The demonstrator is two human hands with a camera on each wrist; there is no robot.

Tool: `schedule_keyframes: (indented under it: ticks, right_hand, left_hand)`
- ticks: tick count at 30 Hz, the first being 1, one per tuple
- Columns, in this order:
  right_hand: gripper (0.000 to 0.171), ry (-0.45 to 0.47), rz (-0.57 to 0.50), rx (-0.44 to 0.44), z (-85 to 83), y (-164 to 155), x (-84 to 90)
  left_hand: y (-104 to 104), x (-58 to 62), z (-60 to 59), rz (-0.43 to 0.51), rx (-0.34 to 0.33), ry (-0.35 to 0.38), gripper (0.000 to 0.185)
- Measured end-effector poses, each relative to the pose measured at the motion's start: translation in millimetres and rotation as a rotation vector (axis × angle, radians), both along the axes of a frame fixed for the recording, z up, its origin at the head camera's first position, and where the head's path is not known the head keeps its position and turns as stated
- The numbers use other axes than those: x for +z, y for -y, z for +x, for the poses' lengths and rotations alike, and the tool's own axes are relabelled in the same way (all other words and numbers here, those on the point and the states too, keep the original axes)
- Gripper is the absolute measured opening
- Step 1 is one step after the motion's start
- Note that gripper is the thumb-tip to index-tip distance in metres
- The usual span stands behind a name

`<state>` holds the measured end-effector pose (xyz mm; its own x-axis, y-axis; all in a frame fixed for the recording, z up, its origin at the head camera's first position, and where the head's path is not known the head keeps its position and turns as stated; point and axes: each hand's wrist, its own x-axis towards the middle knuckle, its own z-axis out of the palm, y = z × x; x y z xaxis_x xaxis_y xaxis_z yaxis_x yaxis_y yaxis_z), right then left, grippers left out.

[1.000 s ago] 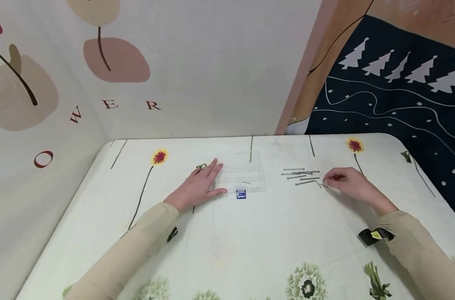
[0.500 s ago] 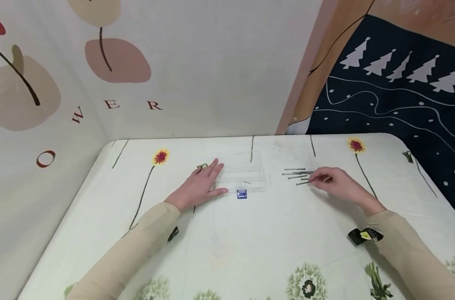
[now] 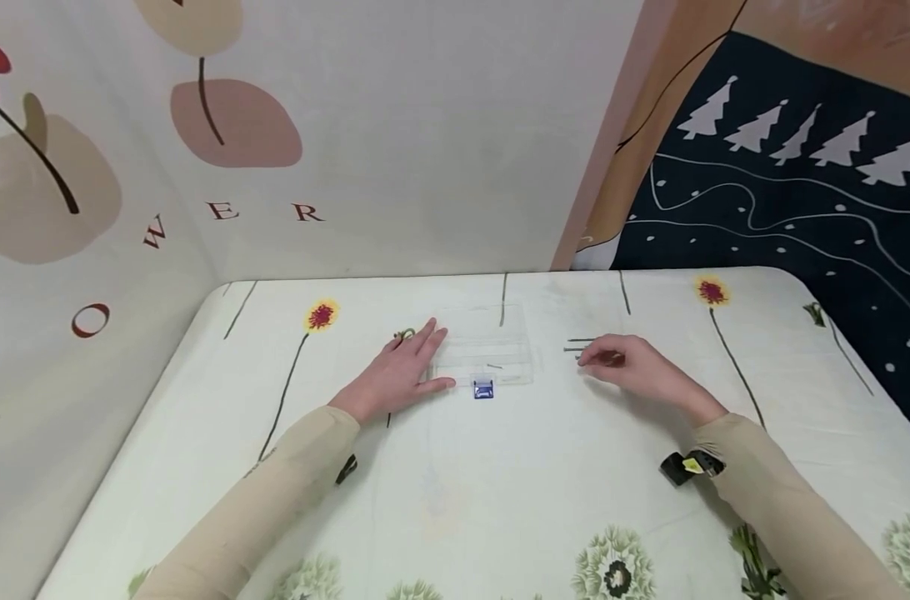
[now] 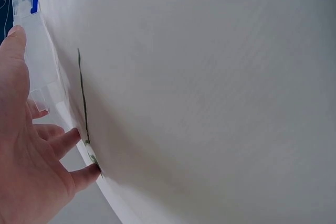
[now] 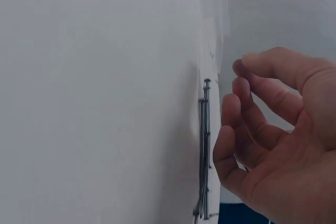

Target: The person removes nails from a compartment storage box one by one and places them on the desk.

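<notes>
A clear, low plastic box [image 3: 515, 321] with a blue latch [image 3: 483, 389] lies in the middle of the table, and a short nail [image 3: 494, 366] shows inside it. My left hand [image 3: 391, 373] rests at the box's left side, fingers extended and spread, thumb at the front corner. My right hand [image 3: 635, 362] is over the long grey nails [image 3: 581, 340] right of the box, covering most of them. In the right wrist view, its thumb and index fingertips [image 5: 242, 66] meet above the nails [image 5: 204, 145]; I cannot tell whether something small is between them.
A white flower-print cloth [image 3: 515, 492] covers the table. Pale printed fabric [image 3: 425, 167] stands behind and to the left, and dark fabric with white trees [image 3: 770, 200] hangs at the right. Each wrist wears a black camera, the right one [image 3: 680, 468] plainly visible.
My right hand has moved left from the short nails at the pile's right end, across the long nails toward the box. The left hand and box have stayed in place.
</notes>
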<state>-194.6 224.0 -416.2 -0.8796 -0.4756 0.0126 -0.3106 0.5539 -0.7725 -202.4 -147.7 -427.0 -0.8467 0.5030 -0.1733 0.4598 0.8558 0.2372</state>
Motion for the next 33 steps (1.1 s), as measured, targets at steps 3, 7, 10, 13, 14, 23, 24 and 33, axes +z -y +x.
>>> schedule_keyframes:
  ticks: [3,7,10,13,14,23,24,33]
  right_hand:
    - [0.013,0.011,-0.02,0.01,-0.8,8,-1.1]
    - [0.015,0.017,-0.031,0.03,-2.3,17,-4.0]
    - [0.017,0.015,-0.044,0.037,-2.6,22,-4.8]
    - [0.018,0.01,-0.052,0.044,-2.8,26,-4.3]
    - [0.018,0.01,-0.057,0.047,-2.9,28,-4.1]
    - [0.018,0.022,-0.084,0.068,-4.6,41,-4.2]
    - [0.018,0.026,-0.086,0.068,-4.9,43,-4.5]
    - [0.019,0.048,-0.094,0.107,-7.7,57,-6.3]
  left_hand:
    - [0,0.1,0.7,-0.007,0.005,0.0,0.088]
    - [0,0.1,0.6,-0.001,0.0,-0.003,0.087]
    - [0,0.4,0.7,0.001,0.0,0.001,0.088]
    - [0,0.7,1.0,0.0,0.002,0.001,0.088]
    - [0,0.9,1.2,0.0,0.003,0.0,0.088]
    - [1,0.5,1.0,0.007,-0.009,-0.011,0.087]
    - [1,0.3,1.0,0.007,-0.009,-0.011,0.087]
    - [2,-1.4,0.7,0.007,0.0,-0.013,0.088]
